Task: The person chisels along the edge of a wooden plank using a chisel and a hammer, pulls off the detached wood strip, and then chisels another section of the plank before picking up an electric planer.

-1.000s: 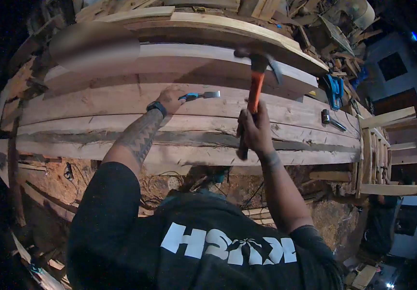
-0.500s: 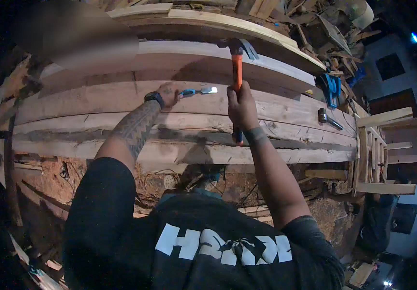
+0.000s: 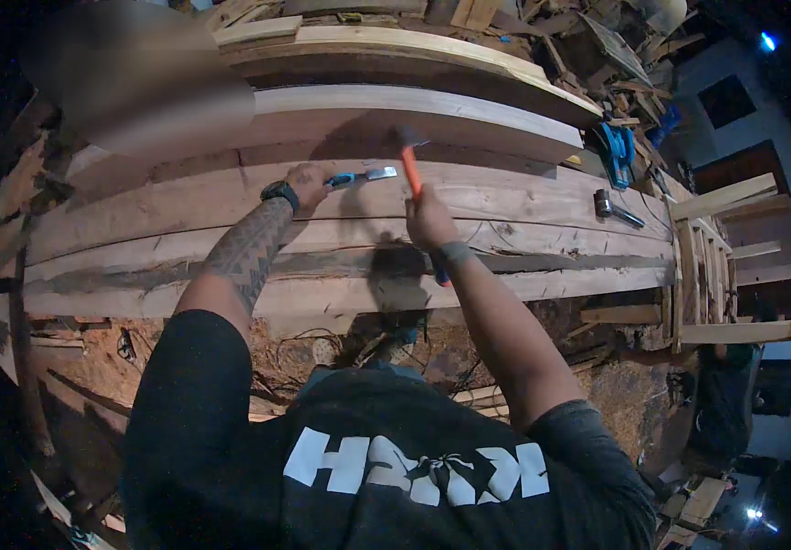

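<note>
My left hand [image 3: 307, 186] is closed round the blue handle of a chisel [image 3: 379, 173], whose metal blade points right above the wooden beams [image 3: 505, 203]. My right hand [image 3: 430, 220] grips a claw hammer [image 3: 412, 170] by its orange and dark handle. The hammer's head is slightly blurred and lies up and to the right of the chisel blade. Whether the blade touches the wood I cannot tell.
Behind the beams stands a raised plank [image 3: 432, 101]. A blue tool [image 3: 617, 154] and a metal tool with a dark handle [image 3: 617, 209] lie at the right end. Further right is a wooden frame [image 3: 716, 266]. Scrap wood and sawdust surround the beams.
My right hand has moved left with the hammer, and the hammer's head has come lower and closer to the chisel. My left hand, still round the chisel, has shifted slightly left in the view.
</note>
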Demonstrator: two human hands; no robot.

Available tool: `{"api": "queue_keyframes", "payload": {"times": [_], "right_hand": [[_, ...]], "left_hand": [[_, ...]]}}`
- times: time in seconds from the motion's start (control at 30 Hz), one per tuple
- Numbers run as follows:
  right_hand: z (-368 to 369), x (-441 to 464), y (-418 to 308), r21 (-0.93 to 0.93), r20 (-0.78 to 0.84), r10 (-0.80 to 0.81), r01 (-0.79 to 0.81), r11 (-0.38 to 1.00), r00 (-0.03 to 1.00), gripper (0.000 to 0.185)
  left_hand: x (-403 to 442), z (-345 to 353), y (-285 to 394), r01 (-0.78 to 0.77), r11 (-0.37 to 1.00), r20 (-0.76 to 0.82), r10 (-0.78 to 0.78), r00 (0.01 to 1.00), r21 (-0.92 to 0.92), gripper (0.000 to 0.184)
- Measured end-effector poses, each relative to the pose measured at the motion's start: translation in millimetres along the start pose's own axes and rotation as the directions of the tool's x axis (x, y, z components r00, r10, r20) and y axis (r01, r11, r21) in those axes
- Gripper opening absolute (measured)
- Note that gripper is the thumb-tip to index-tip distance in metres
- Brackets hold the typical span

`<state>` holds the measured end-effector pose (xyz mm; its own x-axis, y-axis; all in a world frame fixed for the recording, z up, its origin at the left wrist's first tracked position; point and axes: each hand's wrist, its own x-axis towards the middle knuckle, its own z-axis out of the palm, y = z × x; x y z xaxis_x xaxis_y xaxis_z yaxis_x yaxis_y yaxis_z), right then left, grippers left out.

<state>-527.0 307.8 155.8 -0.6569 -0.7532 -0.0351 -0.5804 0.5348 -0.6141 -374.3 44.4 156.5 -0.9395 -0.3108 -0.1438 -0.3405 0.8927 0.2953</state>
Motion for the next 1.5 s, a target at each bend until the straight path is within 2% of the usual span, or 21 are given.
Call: {"api": "queue_keyframes", "payload": {"times": [0.03,0.1,0.2,0.3,0.37,0.47,0.5,0.57,0.63,0.7,0.73,0.83,0.93,0.97,1.07,1.1,1.17,1.23,1.37,1.47,1.5], "right_hand": [[9.8,0.5,17.1,-0.089,0.116,0.032,-0.021,0.996,0.993,0.028],[-0.6,-12.5,10.6,0.028,0.017,-0.008,0.008,1.000,1.000,0.029],[-1.0,-22.2,1.4,0.119,-0.056,-0.014,0.021,0.993,0.998,0.030],[2.1,-27.3,-2.0,0.077,-0.088,-0.048,0.055,0.995,0.995,0.029],[-0.4,-4.4,8.3,-0.013,-0.051,-0.125,0.125,0.992,0.991,0.029],[-63.1,-14.2,-28.4,0.346,0.265,0.302,-0.382,0.857,0.916,0.031],[-71.1,-27.3,-10.9,0.349,0.260,0.276,-0.357,0.867,0.925,0.034],[-75.0,-74.5,41.1,0.459,0.173,0.177,-0.238,0.856,0.969,0.034],[-83.9,-141.5,80.9,0.478,0.130,0.171,-0.213,0.852,0.977,0.033],[-95.4,-218.4,111.4,0.440,0.121,0.213,-0.245,0.864,0.970,0.033],[-104.8,-250.2,109.4,0.472,0.180,0.292,-0.343,0.812,0.939,0.032],[-100.7,-326.8,133.9,0.538,0.276,0.451,-0.525,0.660,0.849,0.032],[-95.8,-352.6,135.6,0.582,0.296,0.541,-0.597,0.551,0.787,0.033],[-96.7,-352.1,129.9,0.596,0.294,0.558,-0.605,0.528,0.776,0.033],[-101.2,-344.6,123.9,0.545,0.285,0.553,-0.607,0.578,0.783,0.033],[-103.7,-341.8,121.2,0.535,0.277,0.548,-0.600,0.594,0.789,0.033],[-115.4,-339.1,111.3,0.529,0.259,0.526,-0.574,0.624,0.810,0.033],[-124.9,-336.9,106.9,0.530,0.250,0.517,-0.563,0.634,0.818,0.031],[-144.6,-341.0,111.1,0.526,0.213,0.476,-0.511,0.680,0.853,0.025],[-158.5,-338.7,106.9,0.473,0.237,0.537,-0.579,0.664,0.810,0.021],[-172.3,-334.9,94.4,0.426,0.298,0.605,-0.670,0.608,0.739,0.019]], "left_hand": [[-4.6,9.5,1.6,0.047,0.996,-0.036,-0.050,0.998,-0.076,0.022],[2.4,24.2,-8.0,0.116,0.969,-0.111,-0.143,0.983,-0.219,0.021],[-2.5,0.5,1.7,-0.008,1.000,-0.041,0.007,0.999,-0.016,0.026],[-22.8,-38.0,31.0,0.026,0.991,0.012,-0.024,1.000,-0.130,0.028],[-5.7,-15.6,17.7,-0.064,0.994,-0.037,0.061,0.997,-0.092,0.031],[-4.0,-7.0,5.6,-0.120,0.991,0.061,0.124,0.990,-0.065,0.036],[-11.9,-5.2,8.6,-0.119,0.990,0.031,0.122,0.992,-0.076,0.038],[-18.8,26.6,-7.4,-0.178,0.979,-0.213,0.154,0.965,-0.096,0.041],[-49.2,4.2,25.9,-0.049,0.981,-0.172,0.016,0.985,-0.189,0.046],[-70.0,-12.5,46.2,0.108,0.937,0.049,-0.097,0.994,-0.332,0.048],[-78.5,-16.4,55.8,0.195,0.901,0.164,-0.141,0.976,-0.387,0.049],[-107.0,-20.9,103.3,0.148,0.809,0.145,-0.079,0.986,-0.569,0.049],[-106.1,15.2,114.9,-0.254,0.913,-0.094,0.236,0.967,-0.318,0.049],[-103.6,20.6,123.1,-0.265,0.922,-0.112,0.243,0.964,-0.283,0.049],[-76.6,19.2,151.7,-0.555,0.815,-0.204,0.522,0.829,-0.170,0.048],[-82.1,-1.1,181.0,-0.611,0.781,-0.322,0.550,0.770,-0.126,0.043],[-75.7,-4.0,227.7,-0.724,0.636,-0.439,0.588,0.679,-0.268,0.040],[-74.5,40.1,260.0,-0.672,0.533,-0.443,0.507,0.740,-0.513,0.037],[-49.8,64.7,303.7,-0.626,0.546,-0.338,0.540,0.771,-0.556,0.039],[-39.4,63.1,314.0,-0.627,0.557,-0.207,0.635,0.744,-0.545,0.044],[-39.6,57.0,316.7,-0.635,0.575,-0.121,0.685,0.718,-0.516,0.045]]}}
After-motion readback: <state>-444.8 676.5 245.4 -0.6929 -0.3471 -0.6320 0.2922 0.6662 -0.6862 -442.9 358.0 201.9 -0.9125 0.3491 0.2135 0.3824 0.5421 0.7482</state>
